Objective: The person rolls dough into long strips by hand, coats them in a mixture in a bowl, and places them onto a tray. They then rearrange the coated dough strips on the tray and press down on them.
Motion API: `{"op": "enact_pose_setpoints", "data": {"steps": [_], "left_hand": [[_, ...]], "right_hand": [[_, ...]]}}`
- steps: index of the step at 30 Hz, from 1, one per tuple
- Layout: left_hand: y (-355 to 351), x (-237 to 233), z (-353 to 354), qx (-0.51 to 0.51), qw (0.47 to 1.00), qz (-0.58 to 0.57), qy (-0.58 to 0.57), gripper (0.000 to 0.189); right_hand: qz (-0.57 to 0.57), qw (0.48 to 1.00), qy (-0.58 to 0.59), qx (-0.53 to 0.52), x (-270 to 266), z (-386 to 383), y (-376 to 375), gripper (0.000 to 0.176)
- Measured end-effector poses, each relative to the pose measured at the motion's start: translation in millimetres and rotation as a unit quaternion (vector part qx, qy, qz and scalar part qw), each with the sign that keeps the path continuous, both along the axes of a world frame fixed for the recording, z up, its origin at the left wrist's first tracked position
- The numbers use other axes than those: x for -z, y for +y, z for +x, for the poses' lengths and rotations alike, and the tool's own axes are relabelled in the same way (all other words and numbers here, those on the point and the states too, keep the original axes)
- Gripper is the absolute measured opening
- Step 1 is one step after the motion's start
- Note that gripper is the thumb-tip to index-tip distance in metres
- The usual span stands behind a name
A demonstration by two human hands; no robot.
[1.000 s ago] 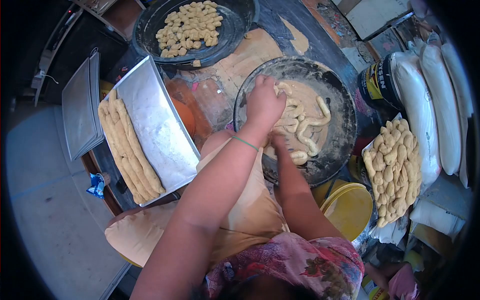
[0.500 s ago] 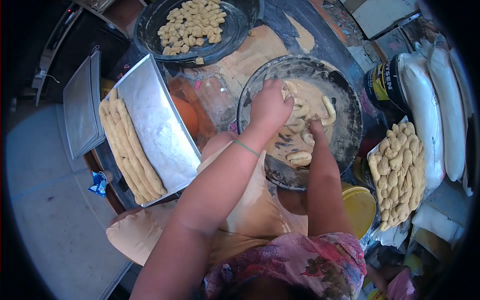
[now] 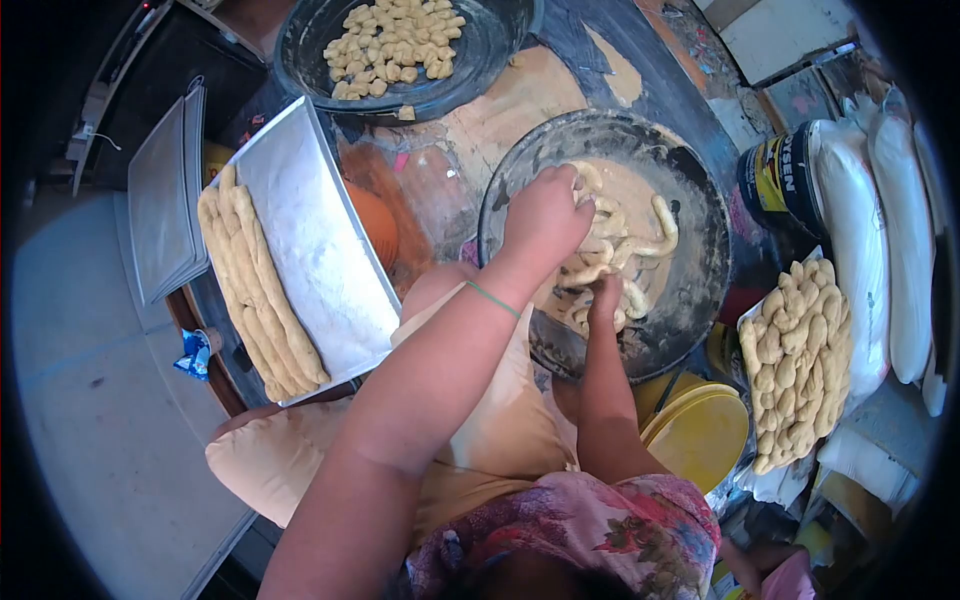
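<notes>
Ropes of pale yellow, dusted dough [image 3: 650, 247] lie curled in a round black basin [image 3: 705, 240] set in front of the seated person. The left hand [image 3: 545, 218], a thin green band [image 3: 493, 298] on its wrist, bends its fingers over a rope near the upper left; its fingertips are hidden, so whether they grip cannot be told. The right hand [image 3: 606, 298], lower down, has its fingers drawn together at another rope; their hold is also unclear. Bare basin floor and wall leave room to the right of the dough, up to the rim.

To the left, a rectangular silver metal tray [image 3: 310, 230] carries long tan dough strips [image 3: 258, 290] along its left edge, its right half bare. Beyond, a larger black basin [image 3: 495, 50] holds small tan dough pieces [image 3: 395, 45]. To the right, tan dough twists [image 3: 798, 365] crowd their tray edge to edge, near a round yellow bucket [image 3: 700, 440]. Behind them, a black bucket [image 3: 785, 180] has a yellow label and white letters, seemingly "OYSEN". A blue packet [image 3: 193, 355] at far left has print too small to read.
</notes>
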State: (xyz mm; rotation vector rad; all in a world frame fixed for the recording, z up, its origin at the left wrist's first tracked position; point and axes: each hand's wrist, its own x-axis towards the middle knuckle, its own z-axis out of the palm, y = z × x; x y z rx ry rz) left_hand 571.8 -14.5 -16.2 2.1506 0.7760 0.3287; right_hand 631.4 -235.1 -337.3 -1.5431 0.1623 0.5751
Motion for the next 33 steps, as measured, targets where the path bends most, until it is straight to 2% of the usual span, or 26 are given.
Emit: {"op": "enact_pose_setpoints", "data": {"steps": [1, 3, 4, 6, 8, 10, 12, 15, 16, 18, 20, 21, 22, 23, 24, 25, 26, 29, 32, 33], "left_hand": [[-1, 1, 0, -0.001, 1.000, -0.006, 0.003, 0.027], [-3, 2, 2, -0.002, 1.000, -0.016, 0.006, 0.027], [-4, 3, 3, -0.001, 1.000, -0.013, 0.008, 0.027], [-7, 4, 5, -0.003, 1.000, -0.006, 0.012, 0.028], [-10, 4, 7, 0.006, 1.000, 0.000, 0.011, 0.028], [-12, 1, 7, 0.018, 0.999, 0.001, 0.028, 0.029], [-12, -4, 5, 0.032, 0.998, -0.001, 0.062, 0.031], [-11, -6, 2, 0.035, 0.997, 0.000, 0.070, 0.032], [-11, -5, 1, 0.027, 0.998, 0.001, 0.060, 0.031], [-11, -3, 0, 0.013, 0.999, 0.003, 0.040, 0.029], [-11, -4, -1, 0.022, 0.998, -0.010, 0.059, 0.030], [-10, -6, -1, 0.026, 0.997, -0.016, 0.068, 0.031], [-10, -8, -2, 0.034, 0.995, -0.028, 0.094, 0.032], [-10, -12, -3, 0.043, 0.991, -0.041, 0.120, 0.033], [-10, -14, -4, 0.051, 0.987, -0.053, 0.145, 0.035], [-9, -11, -6, 0.064, 0.984, -0.048, 0.157, 0.037], [-8, -5, -7, 0.076, 0.982, -0.044, 0.168, 0.039], [-7, 8, -9, 0.096, 0.975, -0.060, 0.189, 0.048], [-10, 8, -7, 0.055, 0.976, -0.110, 0.180, 0.060], [-11, 5, -5, 0.031, 0.976, -0.130, 0.173, 0.065]], "right_hand": [[0.014, 0.999, 0.053, -0.002, 0, -11, -4, 0.026], [-0.119, 0.980, 0.054, -0.153, 4, -29, -3, 0.031], [-0.224, 0.944, -0.028, -0.242, 12, -37, -3, 0.037], [-0.352, 0.865, -0.189, -0.303, 32, -58, 5, 0.043], [-0.410, 0.825, -0.258, -0.291, 18, -92, 39, 0.046], [-0.245, 0.919, -0.095, -0.292, 15, -85, 54, 0.051], [-0.064, 0.955, 0.072, -0.279, 16, -76, 70, 0.056], [-0.054, 0.970, 0.083, -0.222, 24, -59, 57, 0.053], [-0.153, 0.960, -0.015, -0.236, 85, -52, 46, 0.047], [-0.278, 0.905, -0.239, -0.217, 106, -81, 51, 0.046], [-0.238, 0.905, -0.249, -0.249, 110, -89, 50, 0.046], [-0.138, 0.935, -0.147, -0.291, 103, -81, 47, 0.047], [-0.034, 0.944, -0.040, -0.327, 91, -75, 46, 0.049], [0.058, 0.954, 0.111, -0.272, 64, -70, 47, 0.048], [0.147, 0.931, 0.259, -0.208, 23, -63, 48, 0.048], [0.229, 0.877, 0.398, -0.139, -21, -55, 51, 0.047], [0.297, 0.851, 0.412, -0.133, -48, -49, 52, 0.042], [0.415, 0.837, 0.348, -0.082, -118, -37, 56, 0.040], [0.392, 0.893, 0.221, 0.001, -207, -43, 78, 0.047], [0.374, 0.908, 0.191, -0.013, -231, -49, 85, 0.045]]}}
